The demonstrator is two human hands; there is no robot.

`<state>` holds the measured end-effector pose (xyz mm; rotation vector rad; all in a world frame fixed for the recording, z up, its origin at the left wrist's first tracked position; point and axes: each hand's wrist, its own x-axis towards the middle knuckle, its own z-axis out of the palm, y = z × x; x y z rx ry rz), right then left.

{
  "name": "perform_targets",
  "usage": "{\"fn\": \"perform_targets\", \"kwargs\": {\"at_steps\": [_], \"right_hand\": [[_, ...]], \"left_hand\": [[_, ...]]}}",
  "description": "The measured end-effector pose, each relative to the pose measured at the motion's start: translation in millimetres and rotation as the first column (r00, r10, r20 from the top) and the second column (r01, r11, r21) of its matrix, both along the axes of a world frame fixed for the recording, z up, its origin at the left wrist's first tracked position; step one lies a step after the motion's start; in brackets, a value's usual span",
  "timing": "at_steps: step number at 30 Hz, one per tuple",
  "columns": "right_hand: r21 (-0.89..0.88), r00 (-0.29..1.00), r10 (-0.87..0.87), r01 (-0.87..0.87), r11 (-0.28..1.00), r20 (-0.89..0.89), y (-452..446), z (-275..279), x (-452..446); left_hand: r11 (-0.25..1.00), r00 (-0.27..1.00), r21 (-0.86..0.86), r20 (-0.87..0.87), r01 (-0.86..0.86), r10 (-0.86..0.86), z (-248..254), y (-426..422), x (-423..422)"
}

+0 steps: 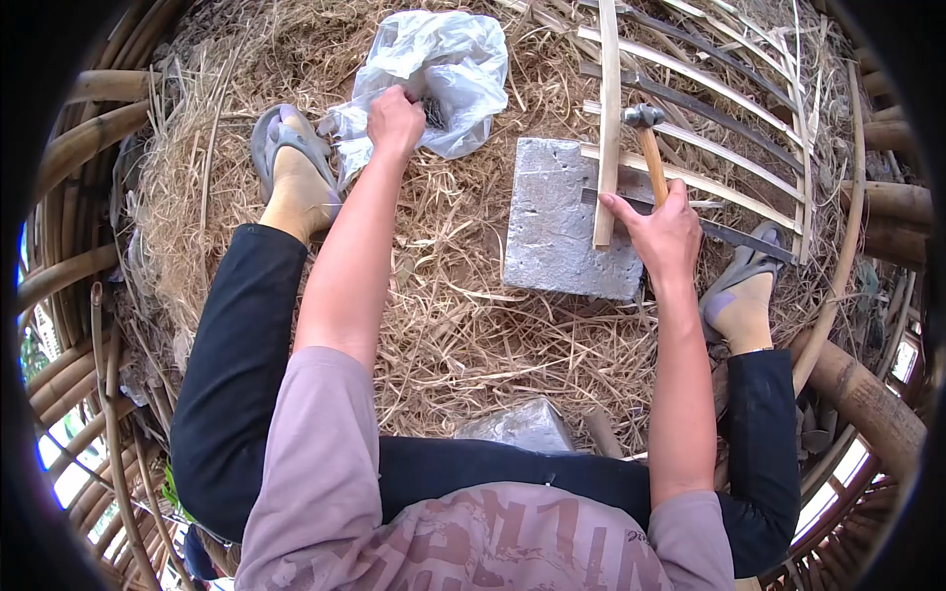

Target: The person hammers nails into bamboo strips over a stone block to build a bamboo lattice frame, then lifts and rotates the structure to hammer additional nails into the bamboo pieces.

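Note:
My left hand (396, 118) is closed at the near edge of a crumpled white plastic bag (468, 49). Its fingertips are hidden, and I cannot make out what they pinch. Small dark pieces, perhaps nails, show inside the bag beside it. My right hand (665, 231) is wrapped round the wooden handle of a hammer (650, 148), whose metal head points away from me. The right thumb lies close to a pale wooden strip (608, 118). That strip's near end rests over a grey concrete block (552, 217), and several slats run under it to the right.
A slatted frame (729, 89) of light and dark strips spreads across the upper right. Dry straw (463, 345) covers the ground. Another grey block (517, 426) sits near my legs. My sandalled feet flank the work, and bamboo poles (867, 394) curve round both sides.

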<state>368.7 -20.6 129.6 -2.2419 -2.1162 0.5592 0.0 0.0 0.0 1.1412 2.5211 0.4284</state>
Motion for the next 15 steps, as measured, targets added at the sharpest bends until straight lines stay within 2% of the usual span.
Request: {"fn": "perform_targets", "kwargs": {"at_steps": [2, 5, 7, 15], "right_hand": [[-0.014, 1.0, -0.001, 0.001, 1.0, -0.01, 1, 0, -2], [0.006, 1.0, 0.011, -0.011, 1.0, 0.025, -2, 0, 8], [0.017, 1.0, 0.011, -0.012, 1.0, 0.028, -1, -2, 6], [-0.031, 1.0, -0.015, 0.015, 0.999, -0.012, 1, -1, 4]], "left_hand": [[0.996, 0.999, 0.08, 0.026, 0.025, -0.028, -3, -1, -10], [0.99, 0.977, 0.135, 0.212, -0.045, 0.015, -17, -4, -11], [0.984, 0.968, 0.161, 0.25, -0.07, 0.028, -11, -2, -17], [0.963, 0.889, 0.169, 0.443, -0.209, 0.115, -3, 1, -30]]}}
